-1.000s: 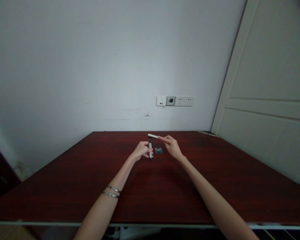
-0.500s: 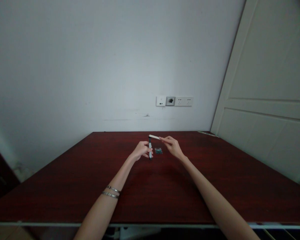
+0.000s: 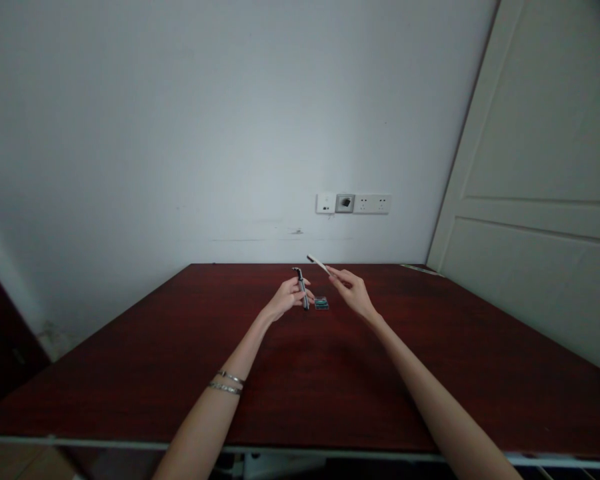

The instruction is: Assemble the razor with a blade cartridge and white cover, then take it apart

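Note:
My left hand (image 3: pixel 286 300) is closed around a razor (image 3: pixel 303 292) with a pale grey and black handle. Its dark head bends off to the left at the top. In my right hand (image 3: pixel 351 292) the fingers pinch a slim white brush (image 3: pixel 320 265), which looks like a toothbrush with dark bristles at its far tip. The brush tip points up and to the left, apart from the razor head. On the table between both hands lies a small clear case (image 3: pixel 321 303) with something green inside, close to my left fingertips.
The dark red wooden table (image 3: pixel 300 387) reaches back to a pale wall (image 3: pixel 250 133). Switches and sockets (image 3: pixel 373 204) are set in the wall above the table. A white panelled door (image 3: pixel 540 167) stands along the right side.
The brush has come away from the razor head and its tip has lifted. The razor now tilts slightly to the left at its top. The clear case lies where it was.

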The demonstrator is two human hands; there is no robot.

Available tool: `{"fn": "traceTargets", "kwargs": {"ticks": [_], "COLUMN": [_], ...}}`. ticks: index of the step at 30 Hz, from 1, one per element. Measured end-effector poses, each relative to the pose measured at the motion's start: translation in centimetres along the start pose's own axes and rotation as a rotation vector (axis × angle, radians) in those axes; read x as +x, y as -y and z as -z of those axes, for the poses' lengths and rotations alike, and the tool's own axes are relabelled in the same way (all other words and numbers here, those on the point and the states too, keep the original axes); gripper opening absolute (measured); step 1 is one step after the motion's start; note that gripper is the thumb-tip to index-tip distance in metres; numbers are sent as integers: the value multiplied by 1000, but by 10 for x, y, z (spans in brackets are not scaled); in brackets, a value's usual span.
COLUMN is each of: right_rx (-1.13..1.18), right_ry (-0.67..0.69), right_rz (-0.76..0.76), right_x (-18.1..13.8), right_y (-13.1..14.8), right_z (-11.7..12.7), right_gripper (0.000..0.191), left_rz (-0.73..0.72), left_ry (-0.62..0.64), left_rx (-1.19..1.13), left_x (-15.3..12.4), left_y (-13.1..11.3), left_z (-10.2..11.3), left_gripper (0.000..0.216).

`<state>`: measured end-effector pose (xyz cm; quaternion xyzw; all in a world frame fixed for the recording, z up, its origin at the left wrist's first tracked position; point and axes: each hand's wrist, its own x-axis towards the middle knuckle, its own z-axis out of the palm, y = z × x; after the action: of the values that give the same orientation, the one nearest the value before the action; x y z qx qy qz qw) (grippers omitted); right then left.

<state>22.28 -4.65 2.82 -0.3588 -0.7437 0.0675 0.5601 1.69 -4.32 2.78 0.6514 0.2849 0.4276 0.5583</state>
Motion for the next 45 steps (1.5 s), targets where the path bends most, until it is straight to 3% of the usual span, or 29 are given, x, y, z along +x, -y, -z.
{"fn": "traceTargets", "kwargs": {"ticks": [11, 16, 20, 24, 36, 40, 45], "right_rx": [-54, -100, -100, -110, -219, -264, -219], "right_ry": [164, 52, 148, 80, 156, 88, 142], "right_rz": [126, 98, 115, 92, 90, 72, 85], "right_x": [-13, -13, -12, -13, -14, -14, -15], "right_y": [19, 18, 20, 21, 21, 20, 18], "right_z": [-4, -4, -3, -3, -1, -1, -3], "right_gripper": [33, 35, 34, 34, 34, 35, 32], "left_rz": [-26, -32, -24, -43, -84, -86, -76], "left_ry": [-12, -16, -21, -19, -45, -58, -193], "left_rx": [82, 109, 127, 151, 242, 243, 301], "left_x": [4, 5, 7, 9, 10, 10, 13], "left_y": [6, 9, 14, 18, 19, 19, 21], "left_z": [3, 4, 7, 10, 12, 13, 15], "left_gripper": [30, 29, 30, 28, 25, 24, 20]}}
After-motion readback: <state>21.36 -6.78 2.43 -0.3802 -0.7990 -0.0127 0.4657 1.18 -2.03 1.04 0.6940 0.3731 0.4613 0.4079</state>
